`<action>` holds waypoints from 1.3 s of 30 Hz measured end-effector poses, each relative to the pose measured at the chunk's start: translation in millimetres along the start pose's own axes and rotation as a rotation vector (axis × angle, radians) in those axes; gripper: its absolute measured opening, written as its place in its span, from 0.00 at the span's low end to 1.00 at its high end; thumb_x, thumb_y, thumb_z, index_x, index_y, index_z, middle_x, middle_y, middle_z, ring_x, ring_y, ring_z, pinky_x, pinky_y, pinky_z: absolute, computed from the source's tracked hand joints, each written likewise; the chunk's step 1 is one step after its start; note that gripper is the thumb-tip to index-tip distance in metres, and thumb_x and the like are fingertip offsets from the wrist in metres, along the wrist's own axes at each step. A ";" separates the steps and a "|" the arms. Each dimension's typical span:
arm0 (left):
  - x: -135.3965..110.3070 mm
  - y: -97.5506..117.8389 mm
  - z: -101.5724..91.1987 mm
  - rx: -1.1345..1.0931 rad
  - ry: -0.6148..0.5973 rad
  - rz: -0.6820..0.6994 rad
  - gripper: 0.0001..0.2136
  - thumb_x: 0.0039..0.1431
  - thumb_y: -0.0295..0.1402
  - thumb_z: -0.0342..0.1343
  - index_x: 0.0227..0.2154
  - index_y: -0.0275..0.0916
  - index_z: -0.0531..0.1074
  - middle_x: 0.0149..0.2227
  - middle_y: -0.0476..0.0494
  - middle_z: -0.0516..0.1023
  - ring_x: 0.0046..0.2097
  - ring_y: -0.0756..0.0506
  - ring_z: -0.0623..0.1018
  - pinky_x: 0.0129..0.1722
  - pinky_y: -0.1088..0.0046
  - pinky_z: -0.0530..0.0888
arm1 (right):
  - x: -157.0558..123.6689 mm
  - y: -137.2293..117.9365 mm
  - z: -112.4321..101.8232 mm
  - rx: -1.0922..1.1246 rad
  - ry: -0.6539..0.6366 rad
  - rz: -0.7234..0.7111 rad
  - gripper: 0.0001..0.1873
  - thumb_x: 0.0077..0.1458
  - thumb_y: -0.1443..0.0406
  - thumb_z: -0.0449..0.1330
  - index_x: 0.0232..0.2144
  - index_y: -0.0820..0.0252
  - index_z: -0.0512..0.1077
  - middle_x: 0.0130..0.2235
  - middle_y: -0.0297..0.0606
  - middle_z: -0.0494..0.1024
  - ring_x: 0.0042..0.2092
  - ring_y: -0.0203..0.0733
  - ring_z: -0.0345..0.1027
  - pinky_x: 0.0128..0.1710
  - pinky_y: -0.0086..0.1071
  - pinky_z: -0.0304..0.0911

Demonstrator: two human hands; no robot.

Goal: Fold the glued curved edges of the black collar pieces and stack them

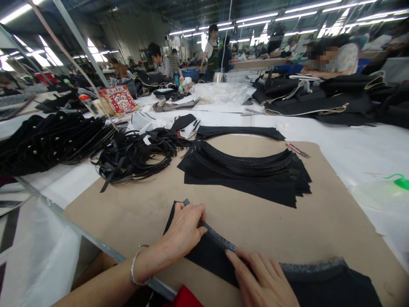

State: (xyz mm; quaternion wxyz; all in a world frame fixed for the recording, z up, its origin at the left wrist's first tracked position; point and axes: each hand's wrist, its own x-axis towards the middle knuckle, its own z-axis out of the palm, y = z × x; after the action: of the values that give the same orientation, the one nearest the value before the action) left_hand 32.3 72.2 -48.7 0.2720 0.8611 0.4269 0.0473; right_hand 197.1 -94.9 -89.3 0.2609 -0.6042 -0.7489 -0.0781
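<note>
A curved black fabric piece lies on the brown board in front of me, with a grey, shiny strip running along its upper edge. My left hand, a silver bangle on its wrist, has its fingers curled and pinched on that edge near the left end. Further right, my right hand rests flat with its fingers stretched out over the middle of the same piece, touching the strip. The fingers of my right hand are slightly blurred. Beyond both hands lies a stack of similar black pieces.
The brown board bears pink-handled snips at its far right. Coiled black strips and a black pile are on the left. A green-spouted bottle lies right. Black bundles stand behind; a co-worker leans there.
</note>
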 end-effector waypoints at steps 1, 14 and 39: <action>-0.4 0.5 0.1 0.007 0.008 0.004 0.08 0.48 0.26 0.60 0.29 0.41 0.66 0.30 0.52 0.73 0.36 0.45 0.72 0.41 0.66 0.56 | 8.5 -6.8 6.1 0.005 -0.008 0.003 0.23 0.52 0.73 0.53 0.51 0.57 0.71 0.43 0.36 0.77 0.39 0.41 0.67 0.40 0.32 0.58; 6.5 -29.2 -23.4 -0.003 -0.001 -0.036 0.07 0.51 0.25 0.54 0.28 0.44 0.74 0.33 0.53 0.79 0.41 0.44 0.73 0.45 0.63 0.56 | 31.2 -18.4 32.4 -0.052 -0.022 -0.022 0.27 0.43 0.73 0.57 0.49 0.61 0.71 0.41 0.36 0.77 0.37 0.41 0.63 0.37 0.33 0.59; 19.4 -38.8 -26.0 -0.133 -0.060 -0.126 0.08 0.44 0.25 0.54 0.26 0.41 0.76 0.21 0.53 0.71 0.27 0.49 0.70 0.27 0.75 0.62 | 30.1 -11.4 37.2 -0.057 -0.028 -0.037 0.25 0.47 0.73 0.59 0.50 0.56 0.70 0.41 0.31 0.76 0.38 0.38 0.64 0.37 0.32 0.59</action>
State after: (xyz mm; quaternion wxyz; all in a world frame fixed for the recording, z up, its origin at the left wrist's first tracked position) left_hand 8.8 117.1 -49.3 0.3438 0.8137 0.4677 0.0324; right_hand 171.3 -55.8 -104.1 0.2316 -0.5985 -0.7610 -0.0957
